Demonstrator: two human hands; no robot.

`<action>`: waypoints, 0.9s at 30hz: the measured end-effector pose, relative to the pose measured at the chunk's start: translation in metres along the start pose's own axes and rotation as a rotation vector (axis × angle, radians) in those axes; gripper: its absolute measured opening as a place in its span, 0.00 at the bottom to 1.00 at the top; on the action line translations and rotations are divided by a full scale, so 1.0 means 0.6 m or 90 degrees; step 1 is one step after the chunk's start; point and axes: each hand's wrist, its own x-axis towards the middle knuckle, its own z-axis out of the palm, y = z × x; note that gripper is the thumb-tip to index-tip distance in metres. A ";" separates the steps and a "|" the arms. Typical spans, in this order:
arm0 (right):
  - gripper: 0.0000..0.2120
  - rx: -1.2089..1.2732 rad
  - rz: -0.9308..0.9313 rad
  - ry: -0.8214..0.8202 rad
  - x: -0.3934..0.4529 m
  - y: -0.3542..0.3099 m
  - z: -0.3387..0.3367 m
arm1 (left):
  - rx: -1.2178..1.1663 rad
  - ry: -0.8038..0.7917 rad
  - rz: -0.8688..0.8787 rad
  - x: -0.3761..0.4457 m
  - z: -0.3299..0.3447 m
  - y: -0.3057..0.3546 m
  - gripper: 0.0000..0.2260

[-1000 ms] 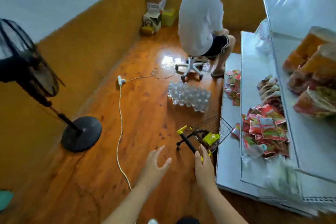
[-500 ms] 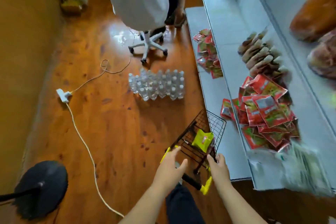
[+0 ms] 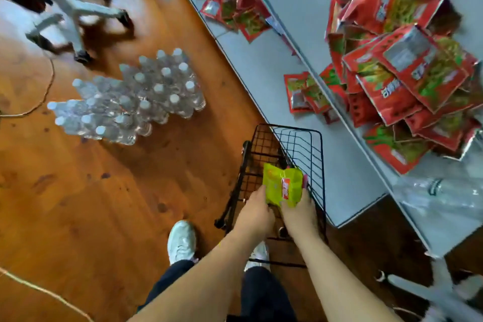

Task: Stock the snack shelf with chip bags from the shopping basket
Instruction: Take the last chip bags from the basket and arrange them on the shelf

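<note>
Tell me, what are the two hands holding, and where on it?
Both hands hold the green chip bag by its lower edge, over the wire basket: left hand at the left corner, right hand at the right.

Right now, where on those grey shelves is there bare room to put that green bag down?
Free: the lower shelf beside the wire basket, and the stretch between the two small red packet clusters. Crowded: the upper shelf under the heaped red packets. Both hands grip the green bag.
</note>
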 end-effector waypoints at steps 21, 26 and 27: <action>0.31 -0.053 -0.022 0.133 0.045 -0.017 0.025 | 0.051 -0.048 -0.038 0.071 -0.028 0.015 0.25; 0.33 -0.041 -0.086 0.146 -0.029 -0.051 -0.049 | 0.137 -0.023 -0.026 0.015 -0.080 0.079 0.39; 0.33 -0.039 -0.097 0.141 -0.046 -0.054 -0.070 | 0.163 -0.017 -0.005 -0.002 -0.095 0.094 0.42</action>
